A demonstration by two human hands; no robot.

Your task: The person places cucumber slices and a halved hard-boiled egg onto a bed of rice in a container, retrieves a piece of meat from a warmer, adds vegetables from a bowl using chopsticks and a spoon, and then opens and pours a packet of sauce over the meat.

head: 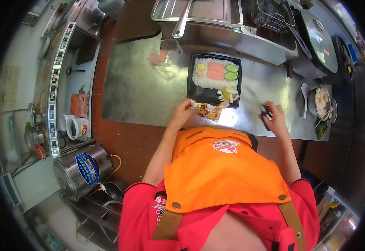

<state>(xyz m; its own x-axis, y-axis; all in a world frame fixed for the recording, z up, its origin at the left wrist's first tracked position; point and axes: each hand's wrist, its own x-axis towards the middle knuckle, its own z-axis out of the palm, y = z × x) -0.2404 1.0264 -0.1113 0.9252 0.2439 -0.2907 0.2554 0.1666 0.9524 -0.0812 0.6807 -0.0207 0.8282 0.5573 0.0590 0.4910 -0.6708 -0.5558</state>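
My left hand (pixel 181 113) pinches a small printed packet (pixel 208 112) at the near edge of a black meal tray (pixel 198 93). In my right hand (pixel 276 118), off to the tray's right, is a dark-handled tool (pixel 266 118); motion blur hides its blade end, so its kind is unclear. White rice (pixel 215 84) fills the tray's far part. On the rice lie a half egg (pixel 201 69), pink ham slices (pixel 216 71) and two cucumber slices (pixel 231 72). White and yellow pickle pieces (pixel 229 94) sit in the tray's near right corner.
A clear plastic bag (pixel 166 56) with pink slices lies left of the tray on the steel table (pixel 132 91). Behind stand a steel pan (pixel 201 22) with a utensil handle and a fryer basket (pixel 270 18). At right are a white spoon (pixel 304 97) and a pickle bowl (pixel 320 102).
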